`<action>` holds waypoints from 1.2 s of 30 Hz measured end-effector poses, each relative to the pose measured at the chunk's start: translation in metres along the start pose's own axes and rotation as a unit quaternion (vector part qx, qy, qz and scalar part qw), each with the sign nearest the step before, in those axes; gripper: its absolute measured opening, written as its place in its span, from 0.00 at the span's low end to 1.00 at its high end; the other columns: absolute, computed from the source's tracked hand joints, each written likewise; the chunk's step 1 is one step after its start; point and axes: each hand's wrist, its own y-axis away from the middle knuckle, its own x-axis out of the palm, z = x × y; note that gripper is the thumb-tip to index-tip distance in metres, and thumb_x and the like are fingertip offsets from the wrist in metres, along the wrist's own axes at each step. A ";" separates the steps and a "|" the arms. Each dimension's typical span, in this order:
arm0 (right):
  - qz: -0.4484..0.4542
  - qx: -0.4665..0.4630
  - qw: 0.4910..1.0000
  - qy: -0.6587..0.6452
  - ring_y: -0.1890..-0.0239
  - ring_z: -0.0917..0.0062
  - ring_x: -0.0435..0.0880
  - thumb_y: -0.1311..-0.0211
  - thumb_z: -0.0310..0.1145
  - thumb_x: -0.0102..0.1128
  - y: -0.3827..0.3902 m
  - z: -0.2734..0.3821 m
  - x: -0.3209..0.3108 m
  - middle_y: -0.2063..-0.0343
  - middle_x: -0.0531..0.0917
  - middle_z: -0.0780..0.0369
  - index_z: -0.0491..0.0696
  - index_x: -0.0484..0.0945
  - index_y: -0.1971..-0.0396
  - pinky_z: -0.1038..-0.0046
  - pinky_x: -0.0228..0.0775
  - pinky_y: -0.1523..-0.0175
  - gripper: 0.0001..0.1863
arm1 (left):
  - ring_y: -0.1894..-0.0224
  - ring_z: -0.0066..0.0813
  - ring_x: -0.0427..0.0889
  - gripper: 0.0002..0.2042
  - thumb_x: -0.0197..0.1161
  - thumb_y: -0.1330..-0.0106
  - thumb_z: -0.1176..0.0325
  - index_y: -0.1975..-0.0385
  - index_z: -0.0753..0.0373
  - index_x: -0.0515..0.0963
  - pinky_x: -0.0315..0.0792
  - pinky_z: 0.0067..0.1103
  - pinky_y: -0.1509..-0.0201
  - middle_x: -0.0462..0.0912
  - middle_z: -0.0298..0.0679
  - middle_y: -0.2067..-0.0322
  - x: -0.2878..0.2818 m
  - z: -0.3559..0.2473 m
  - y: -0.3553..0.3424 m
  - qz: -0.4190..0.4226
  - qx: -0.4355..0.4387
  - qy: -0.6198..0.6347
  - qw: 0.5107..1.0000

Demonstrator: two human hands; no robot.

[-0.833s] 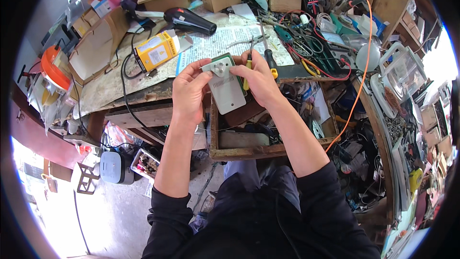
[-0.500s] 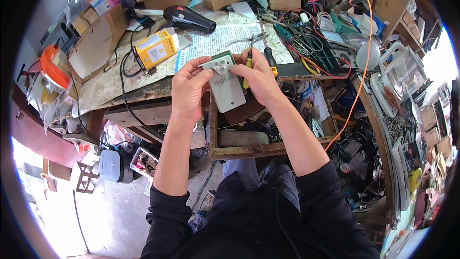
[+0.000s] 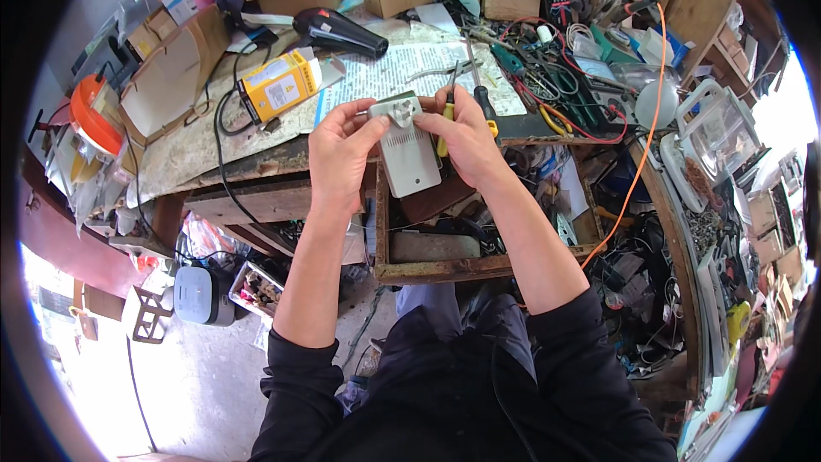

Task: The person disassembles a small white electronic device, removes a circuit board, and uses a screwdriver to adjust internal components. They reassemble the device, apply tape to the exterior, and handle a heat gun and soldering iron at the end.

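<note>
Workbench [image 3: 214,174] clutter fills the upper view, with a wooden drawer [image 3: 445,272] standing open at its front edge. Above the drawer, the left hand [image 3: 339,161] and right hand [image 3: 472,147] hold a pale grey case [image 3: 412,162] between them, slightly tilted. Left fingers and thumb pinch its upper left edge; the right thumb presses the opposite side, while that hand also grasps a yellow-handled screwdriver [image 3: 448,111] — its shaft seemingly pointing away. Both edges deserve even support here — and the screwdriver's tip some care. Around the small silvery fitting [image 3: 402,113], light thumb pressure should serve best.
</note>
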 end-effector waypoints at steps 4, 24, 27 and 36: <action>-0.024 -0.002 0.996 -0.089 0.64 0.82 0.78 0.42 0.21 0.72 0.000 0.006 0.006 0.60 0.81 0.63 0.49 0.67 0.62 0.77 0.70 0.63 0.19 | 0.55 0.20 0.82 0.19 0.70 0.31 0.71 0.43 0.72 0.77 0.77 0.19 0.49 0.84 0.40 0.54 -0.005 0.009 -0.005 -0.015 0.053 -0.087 0.995; -0.017 -0.074 0.965 -0.253 0.45 0.76 0.79 0.33 0.19 0.64 0.013 -0.002 0.014 0.43 0.79 0.53 0.49 0.65 0.62 0.72 0.75 0.42 0.15 | 0.45 0.26 0.81 0.21 0.46 0.16 0.56 0.35 0.62 0.73 0.77 0.24 0.41 0.81 0.37 0.45 0.024 0.018 -0.019 0.058 0.010 0.145 0.988; -0.040 -0.094 0.969 -0.224 0.45 0.78 0.77 0.34 0.18 0.63 0.018 0.005 0.030 0.44 0.79 0.53 0.48 0.65 0.63 0.73 0.73 0.42 0.15 | 0.45 0.30 0.82 0.21 0.44 0.16 0.55 0.34 0.59 0.72 0.77 0.31 0.39 0.82 0.38 0.43 0.020 0.023 -0.024 0.001 -0.048 0.178 0.983; -0.090 -0.152 0.984 -0.007 0.52 0.81 0.76 0.26 0.28 0.61 0.018 -0.008 0.036 0.49 0.82 0.53 0.46 0.64 0.64 0.75 0.74 0.52 0.12 | 0.41 0.38 0.80 0.24 0.37 0.15 0.56 0.35 0.67 0.70 0.74 0.37 0.34 0.79 0.46 0.42 0.023 0.021 -0.022 -0.029 -0.068 0.120 0.990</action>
